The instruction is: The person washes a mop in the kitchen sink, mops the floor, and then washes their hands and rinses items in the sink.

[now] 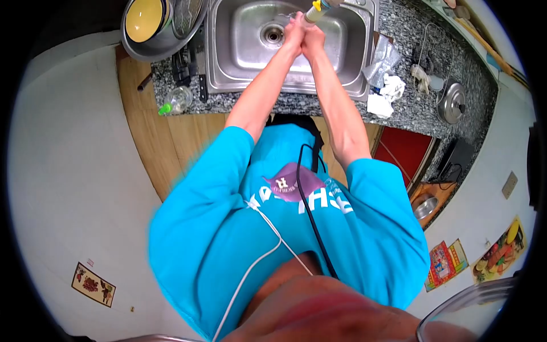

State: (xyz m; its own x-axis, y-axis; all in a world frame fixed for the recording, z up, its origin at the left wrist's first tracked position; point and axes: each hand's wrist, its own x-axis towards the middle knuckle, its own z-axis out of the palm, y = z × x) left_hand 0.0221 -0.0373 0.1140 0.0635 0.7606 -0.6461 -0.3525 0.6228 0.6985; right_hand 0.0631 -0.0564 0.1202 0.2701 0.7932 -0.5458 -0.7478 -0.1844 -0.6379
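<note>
My left hand (294, 33) and my right hand (312, 40) are pressed together over the steel sink (244, 50), just below the faucet spout (314, 12). Their fingers are closed against each other, and whatever may lie between the palms is hidden. A little water shows beside my left fingertips. The round drain (273, 35) is to the left of my hands, at the bottom of the basin.
A large metal bowl (149, 52) holding a yellow bowl (143, 20) stands left of the sink. Near it lie a black-handled knife (203, 88) and a clear bottle (180, 100) with a green top. Crumpled white cloths (391, 88) and a pot lid (452, 102) are on the right.
</note>
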